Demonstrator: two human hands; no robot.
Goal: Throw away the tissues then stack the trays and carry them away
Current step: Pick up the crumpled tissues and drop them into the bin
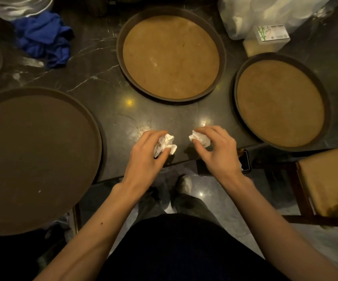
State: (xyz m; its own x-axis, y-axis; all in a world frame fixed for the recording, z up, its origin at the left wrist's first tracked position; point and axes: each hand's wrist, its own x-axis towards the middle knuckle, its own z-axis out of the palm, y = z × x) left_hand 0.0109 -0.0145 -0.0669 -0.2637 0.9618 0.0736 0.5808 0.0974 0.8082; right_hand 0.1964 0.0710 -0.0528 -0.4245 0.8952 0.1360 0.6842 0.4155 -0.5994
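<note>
Three round trays lie on the dark marble table [103, 82]. A large dark brown tray [32, 159] is at the left, overhanging the table's front edge. A tan-lined tray [171, 55] sits at the back centre, and a second tan-lined tray [280, 102] at the right. My left hand [145, 157] is closed around a crumpled white tissue [165, 146] near the front edge. My right hand [217, 149] pinches another crumpled white tissue [199, 138] just beside it. Both tissues are at the table surface.
A blue cloth [44, 40] lies at the back left beside glassware. A white plastic bag [265, 13] and a small box [271, 34] stand at the back right. A phone [245, 161] rests by the front edge. A wooden chair [326, 183] stands at the right.
</note>
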